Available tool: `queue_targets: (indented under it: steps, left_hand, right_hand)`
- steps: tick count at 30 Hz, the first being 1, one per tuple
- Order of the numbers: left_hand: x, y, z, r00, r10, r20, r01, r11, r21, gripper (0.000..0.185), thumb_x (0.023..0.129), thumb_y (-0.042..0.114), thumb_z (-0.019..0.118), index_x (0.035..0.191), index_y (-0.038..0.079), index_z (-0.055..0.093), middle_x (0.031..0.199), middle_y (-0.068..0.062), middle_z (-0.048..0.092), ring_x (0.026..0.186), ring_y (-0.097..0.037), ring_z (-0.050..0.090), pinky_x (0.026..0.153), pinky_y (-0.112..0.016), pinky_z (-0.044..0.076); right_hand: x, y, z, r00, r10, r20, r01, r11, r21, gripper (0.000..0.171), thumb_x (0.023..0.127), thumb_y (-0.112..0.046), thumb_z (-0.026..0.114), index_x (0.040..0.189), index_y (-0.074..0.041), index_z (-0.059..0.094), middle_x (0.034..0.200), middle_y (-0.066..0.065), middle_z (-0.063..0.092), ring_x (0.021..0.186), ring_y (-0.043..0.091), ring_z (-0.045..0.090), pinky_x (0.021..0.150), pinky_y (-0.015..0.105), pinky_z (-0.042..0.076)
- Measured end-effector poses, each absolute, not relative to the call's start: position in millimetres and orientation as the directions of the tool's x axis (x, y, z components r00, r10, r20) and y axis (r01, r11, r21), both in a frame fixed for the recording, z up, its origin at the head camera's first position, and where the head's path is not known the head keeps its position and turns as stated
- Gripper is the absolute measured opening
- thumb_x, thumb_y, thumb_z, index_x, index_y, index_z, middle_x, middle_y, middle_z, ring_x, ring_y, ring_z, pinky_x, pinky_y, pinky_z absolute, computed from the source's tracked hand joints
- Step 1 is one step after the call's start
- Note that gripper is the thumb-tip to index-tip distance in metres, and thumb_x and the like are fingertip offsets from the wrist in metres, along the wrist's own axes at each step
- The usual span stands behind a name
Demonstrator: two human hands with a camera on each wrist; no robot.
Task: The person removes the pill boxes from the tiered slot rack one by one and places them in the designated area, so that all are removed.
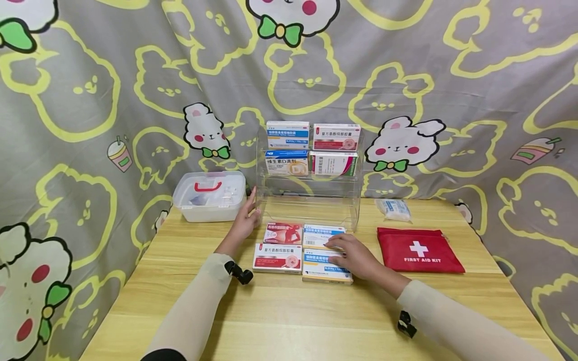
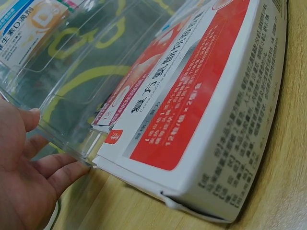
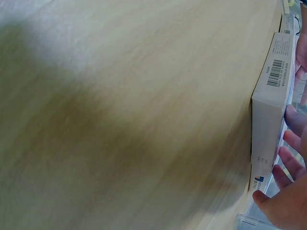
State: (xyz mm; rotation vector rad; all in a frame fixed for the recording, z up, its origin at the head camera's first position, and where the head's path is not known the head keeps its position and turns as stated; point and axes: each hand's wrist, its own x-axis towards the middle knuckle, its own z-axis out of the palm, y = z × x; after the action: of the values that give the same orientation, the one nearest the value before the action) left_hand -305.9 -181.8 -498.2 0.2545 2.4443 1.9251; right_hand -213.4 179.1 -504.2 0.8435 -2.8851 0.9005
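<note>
My left hand (image 1: pixel 246 219) touches the left side of the clear tiered rack (image 1: pixel 309 204), its fingers spread along the edge in the left wrist view. Over two blue-and-white medicine boxes lies my right hand (image 1: pixel 354 255); its fingers rest loosely on the far box (image 1: pixel 316 235) and near box (image 1: pixel 322 271). Beside them sit a red medicine box (image 1: pixel 282 232) and a white-and-red medicine box (image 1: pixel 277 256), all flat on the table before the rack. The left wrist view shows the white-and-red box (image 2: pixel 192 96) close by the left fingers.
Medicine boxes stand on the rack's two upper tiers, including a vitamin D box (image 1: pixel 286 163). A lidded plastic case (image 1: pixel 209 200) with a red handle is at left. To the right lie a red first aid pouch (image 1: pixel 402 250) and a small clear packet (image 1: pixel 394 209).
</note>
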Motion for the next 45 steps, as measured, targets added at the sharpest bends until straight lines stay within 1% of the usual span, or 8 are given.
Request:
queue_targets:
  steps: [3, 16, 20, 22, 25, 27, 35, 45]
  left_hand:
    - [-305.7, -181.9, -498.1, -0.987, 0.138, 0.082, 0.113, 0.232, 0.966, 0.080, 0.110, 0.004, 0.041, 0.159, 0.058, 0.009, 0.167, -0.017, 0.029, 0.119, -0.045, 0.050, 0.062, -0.025, 0.038]
    - [-307.5, -182.9, -500.1, -0.985, 0.143, 0.100, 0.132, 0.236, 0.963, 0.079, 0.110, 0.004, 0.042, 0.159, 0.058, 0.010, 0.166, -0.018, 0.030, 0.131, -0.045, 0.048, 0.063, -0.027, 0.040]
    - [-308.4, -183.2, -500.8, -0.986, 0.138, 0.098, 0.128, 0.228, 0.965, 0.080, 0.110, 0.003, 0.041, 0.159, 0.059, 0.011, 0.166, -0.018, 0.030, 0.122, -0.041, 0.052, 0.061, -0.025, 0.040]
    - [-308.4, -183.3, -501.3, -0.985, 0.142, 0.103, 0.131, 0.208, 0.969, 0.080, 0.110, 0.002, 0.041, 0.159, 0.058, 0.012, 0.166, -0.019, 0.031, 0.100, -0.034, 0.056, 0.060, -0.024, 0.038]
    - [-308.8, -183.8, -502.3, -0.981, 0.159, 0.116, 0.144, 0.183, 0.972, 0.080, 0.110, -0.001, 0.040, 0.161, 0.054, 0.011, 0.165, -0.022, 0.030, 0.070, -0.018, 0.045, 0.056, -0.023, 0.036]
    - [-309.1, -183.8, -502.9, -0.978, 0.169, 0.122, 0.149, 0.162, 0.975, 0.080, 0.109, -0.002, 0.039, 0.162, 0.052, 0.011, 0.165, -0.023, 0.030, 0.059, -0.013, 0.033, 0.055, -0.022, 0.034]
    - [-309.9, -183.7, -502.1, -0.977, 0.177, 0.118, 0.146, 0.155, 0.977, 0.079, 0.110, -0.001, 0.039, 0.162, 0.051, 0.011, 0.166, -0.022, 0.029, 0.058, -0.011, 0.033, 0.055, -0.022, 0.035]
    - [-309.7, -185.6, -500.2, -0.976, 0.194, 0.096, 0.125, 0.144, 0.982, 0.077, 0.110, -0.001, 0.038, 0.164, 0.045, 0.006, 0.168, -0.024, 0.023, 0.058, -0.012, 0.034, 0.055, -0.025, 0.035]
  right_hand:
    - [-213.8, 179.1, -504.7, -0.855, -0.494, 0.161, -0.497, 0.688, -0.528, 0.038, 0.093, -0.023, 0.079, 0.128, -0.012, 0.072, 0.134, 0.009, 0.063, 0.127, 0.033, 0.056, 0.103, 0.052, 0.050]
    - [-215.6, 179.9, -504.8, -0.851, -0.498, 0.169, -0.506, 0.688, -0.521, 0.037, 0.092, -0.024, 0.079, 0.127, -0.012, 0.073, 0.133, 0.008, 0.064, 0.126, 0.032, 0.057, 0.104, 0.051, 0.050]
    - [-217.1, 179.4, -501.4, -0.852, -0.501, 0.151, -0.499, 0.692, -0.521, 0.036, 0.092, -0.024, 0.080, 0.126, -0.012, 0.073, 0.133, 0.009, 0.064, 0.126, 0.032, 0.057, 0.105, 0.052, 0.049]
    - [-217.8, 178.4, -498.5, -0.853, -0.503, 0.137, -0.493, 0.695, -0.523, 0.035, 0.092, -0.024, 0.080, 0.125, -0.012, 0.074, 0.131, 0.008, 0.065, 0.126, 0.032, 0.057, 0.105, 0.052, 0.049]
    - [-219.4, 176.2, -493.9, -0.854, -0.506, 0.120, -0.490, 0.706, -0.511, 0.032, 0.092, -0.023, 0.079, 0.122, -0.012, 0.075, 0.129, 0.008, 0.066, 0.125, 0.032, 0.058, 0.104, 0.052, 0.049]
    - [-220.8, 174.2, -489.7, -0.858, -0.503, 0.101, -0.479, 0.715, -0.509, 0.029, 0.093, -0.024, 0.079, 0.120, -0.012, 0.075, 0.128, 0.007, 0.067, 0.127, 0.033, 0.057, 0.106, 0.053, 0.048]
    - [-235.0, 164.4, -460.9, -0.871, -0.483, 0.090, -0.464, 0.748, -0.475, 0.036, 0.094, -0.026, 0.078, 0.126, -0.011, 0.073, 0.129, 0.010, 0.067, 0.124, 0.033, 0.059, 0.104, 0.052, 0.050]
    - [-275.8, 144.9, -406.2, -0.856, -0.480, 0.192, -0.511, 0.728, -0.457, 0.045, 0.098, -0.030, 0.073, 0.137, -0.009, 0.066, 0.141, 0.013, 0.063, 0.133, 0.035, 0.055, 0.111, 0.055, 0.043]
